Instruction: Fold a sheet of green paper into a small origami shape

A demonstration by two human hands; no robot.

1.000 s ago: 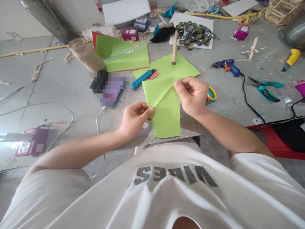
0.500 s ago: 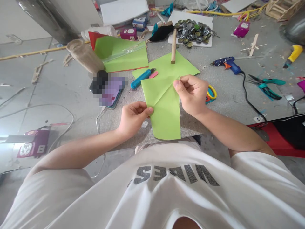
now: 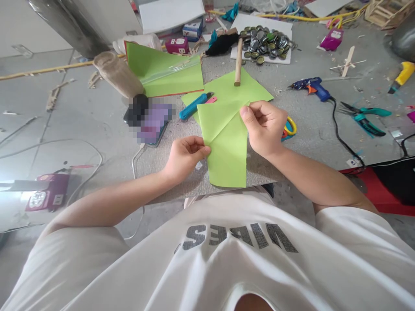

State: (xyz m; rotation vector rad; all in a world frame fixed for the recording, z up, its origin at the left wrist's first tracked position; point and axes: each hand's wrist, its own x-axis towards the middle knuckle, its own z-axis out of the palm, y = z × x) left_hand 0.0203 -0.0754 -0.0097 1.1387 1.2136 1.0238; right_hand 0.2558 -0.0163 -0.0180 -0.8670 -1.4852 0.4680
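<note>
Pinching green paper [image 3: 227, 164] w/ both hands: gripping L edge btwn thumb + fingers of L hand [image 3: 185, 157], upper R corner w/ R hand [image 3: 266, 125]. Holding hands apart, each clamped at opp. end of 1 diag. crease. Holding paper over near edge of tabletop [image 3: 311, 138], approx. mid-edge. Progress, judging by look: have diag. crease in; can't tell if pressed sharp. See no crease on lower part, so prob. early on, w/ rest unworked. Just past paper, see blue cutter [image 3: 194, 107] and, toward far edge, loose green sheet [image 3: 256, 90] w/ wooden stick [image 3: 238, 65] partly across it. To L, see phone [image 3: 155, 123], pixelated. To R, see yellow handle [image 3: 294, 125] beside R hand, then glue gun [image 3: 314, 87] + pliers [image 3: 359, 116]. Nr far edge, see bottle caps [image 3: 261, 43] on white board [image 3: 240, 20].
</note>
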